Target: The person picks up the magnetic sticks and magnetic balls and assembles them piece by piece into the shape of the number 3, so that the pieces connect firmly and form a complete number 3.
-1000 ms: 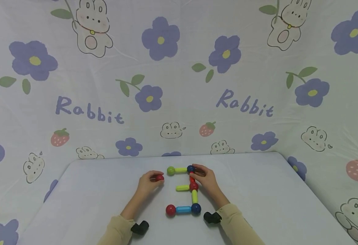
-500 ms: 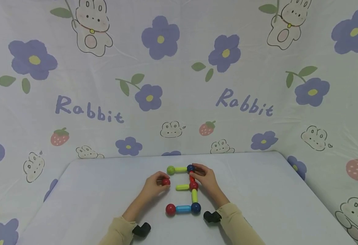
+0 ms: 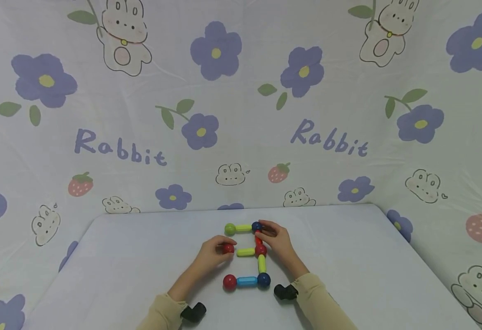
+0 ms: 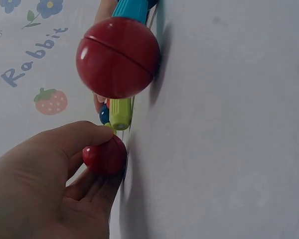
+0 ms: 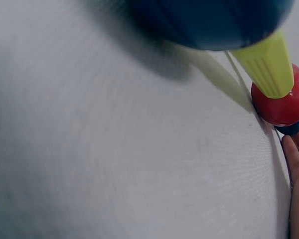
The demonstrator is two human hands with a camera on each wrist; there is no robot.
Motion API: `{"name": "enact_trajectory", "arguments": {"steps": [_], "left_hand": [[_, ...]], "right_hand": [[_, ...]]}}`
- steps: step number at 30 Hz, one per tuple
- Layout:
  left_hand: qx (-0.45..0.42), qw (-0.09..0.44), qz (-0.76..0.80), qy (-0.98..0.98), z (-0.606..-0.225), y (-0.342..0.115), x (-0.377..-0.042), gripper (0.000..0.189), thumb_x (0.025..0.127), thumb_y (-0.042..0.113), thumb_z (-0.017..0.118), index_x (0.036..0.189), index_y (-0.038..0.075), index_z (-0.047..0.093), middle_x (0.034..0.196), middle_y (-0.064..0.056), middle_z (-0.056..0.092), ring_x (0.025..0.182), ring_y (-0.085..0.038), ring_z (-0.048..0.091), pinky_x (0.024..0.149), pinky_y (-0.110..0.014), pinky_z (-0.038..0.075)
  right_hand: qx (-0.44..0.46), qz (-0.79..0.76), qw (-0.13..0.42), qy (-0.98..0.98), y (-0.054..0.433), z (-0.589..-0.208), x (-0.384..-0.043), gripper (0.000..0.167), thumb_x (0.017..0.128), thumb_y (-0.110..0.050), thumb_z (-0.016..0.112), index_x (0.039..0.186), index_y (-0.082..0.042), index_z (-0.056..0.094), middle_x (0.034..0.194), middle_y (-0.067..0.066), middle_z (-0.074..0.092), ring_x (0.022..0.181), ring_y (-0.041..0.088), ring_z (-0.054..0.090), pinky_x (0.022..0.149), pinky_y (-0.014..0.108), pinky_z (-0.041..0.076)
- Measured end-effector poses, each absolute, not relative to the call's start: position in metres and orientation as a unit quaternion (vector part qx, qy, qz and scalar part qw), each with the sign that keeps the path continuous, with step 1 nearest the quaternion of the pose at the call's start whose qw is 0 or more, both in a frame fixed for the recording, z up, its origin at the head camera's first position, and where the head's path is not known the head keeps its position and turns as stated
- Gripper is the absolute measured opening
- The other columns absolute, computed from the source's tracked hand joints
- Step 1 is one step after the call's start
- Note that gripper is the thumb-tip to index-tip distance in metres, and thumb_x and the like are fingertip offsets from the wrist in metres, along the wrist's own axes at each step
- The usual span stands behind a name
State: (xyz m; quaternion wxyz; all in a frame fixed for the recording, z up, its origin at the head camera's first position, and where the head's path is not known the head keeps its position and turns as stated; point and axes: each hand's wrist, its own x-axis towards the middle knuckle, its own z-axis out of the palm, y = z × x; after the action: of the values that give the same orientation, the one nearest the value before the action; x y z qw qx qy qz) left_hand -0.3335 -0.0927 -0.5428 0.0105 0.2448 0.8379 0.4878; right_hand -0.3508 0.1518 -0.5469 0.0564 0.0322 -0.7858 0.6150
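Thumb and fingers of my left hand (image 3: 211, 254) pinch a red ball (image 4: 104, 157), just left of the free end of a yellow-green rod (image 3: 246, 252). A narrow gap separates the two. My right hand (image 3: 278, 240) holds the far blue ball (image 3: 256, 226), its thumb by the red rod (image 3: 259, 238) below. That red rod leads down to a middle red ball (image 3: 260, 250). From there another yellow-green rod (image 3: 262, 264) runs to the near blue ball (image 3: 263, 280). At the far end, a yellow-green rod (image 3: 243, 228) joins a green ball (image 3: 230, 229).
In front, a blue rod (image 3: 246, 282) links the near blue ball to a larger-looking red ball (image 3: 229, 282). White cloth covers the table (image 3: 141, 256). A printed curtain (image 3: 241, 101) hangs behind its back edge.
My left hand has moved right and slightly nearer with its red ball, closing in on the middle rod's free end. The right hand and the joined pieces stay in place.
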Motion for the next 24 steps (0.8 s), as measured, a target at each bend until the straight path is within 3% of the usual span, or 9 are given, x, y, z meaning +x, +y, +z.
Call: {"name": "enact_trajectory", "arguments": {"steps": [10,18,24], "left_hand": [[0.253,0.014,0.463,0.849,-0.540,-0.086,-0.329,0.035,0.082,0.009,0.077,0.114,0.014,0.065,0.117,-0.006,0.064,0.108,-0.020,0.061,0.095,-0.034,0.053],[0.248,0.008,0.427,0.870,-0.539,-0.081,-0.329,0.035,0.081,0.011,0.077,0.113,0.016,0.065,0.116,-0.005,0.062,0.108,-0.018,0.057,0.095,-0.033,0.051],[0.251,-0.004,0.413,0.875,-0.540,-0.078,-0.331,0.028,0.080,0.013,0.078,0.106,0.014,0.068,0.110,-0.006,0.060,0.104,-0.019,0.057,0.091,-0.032,0.051]], "right_hand": [[0.025,0.610,0.063,-0.789,0.151,-0.548,-0.350,0.047,0.086,-0.013,0.074,0.131,-0.012,0.061,0.135,0.012,0.060,0.121,0.027,0.061,0.100,0.030,0.051],[0.026,0.613,0.062,-0.787,0.150,-0.547,-0.349,0.051,0.087,-0.015,0.073,0.134,-0.007,0.057,0.138,0.017,0.057,0.123,0.033,0.059,0.103,0.039,0.048],[0.018,0.605,0.062,-0.793,0.150,-0.547,-0.349,0.048,0.086,-0.016,0.074,0.132,-0.012,0.060,0.136,0.012,0.060,0.120,0.027,0.061,0.101,0.034,0.050]]}}
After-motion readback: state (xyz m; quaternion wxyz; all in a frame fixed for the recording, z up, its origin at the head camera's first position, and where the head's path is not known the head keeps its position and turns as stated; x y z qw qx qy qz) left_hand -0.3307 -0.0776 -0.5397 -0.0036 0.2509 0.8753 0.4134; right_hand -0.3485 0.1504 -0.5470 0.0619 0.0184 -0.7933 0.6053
